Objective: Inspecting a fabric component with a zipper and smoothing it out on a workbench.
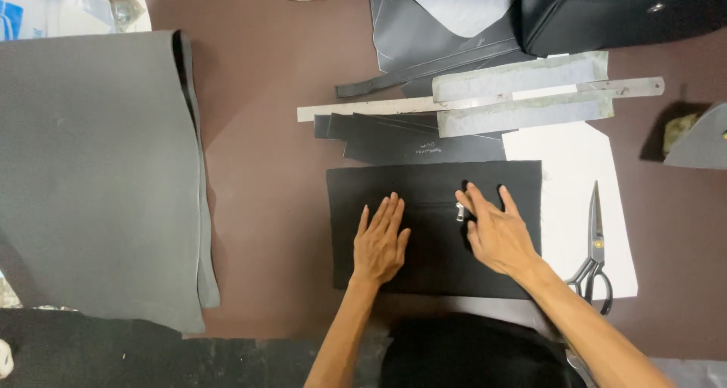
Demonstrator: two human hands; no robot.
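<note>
A leather or bag-making workshop. Around the brown worktable (265, 130) lie cut black leather pieces (409, 142), a long metal ruler (363, 108), grey pattern strips (522, 76), heavy shears (594, 252) on a white paper pattern (568, 161), a grey foam sheet (91, 168), and a black bag (621, 13) at the far edge.

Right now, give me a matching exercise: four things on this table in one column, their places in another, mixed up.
1. scissors
2. black fabric panel
3. grey foam sheet
4. metal ruler

A. far left of the table
B. under both hands
C. on the white paper, right of the hands
D. beyond the black panel, lying crosswise

Pairs: 1-C, 2-B, 3-A, 4-D
</note>
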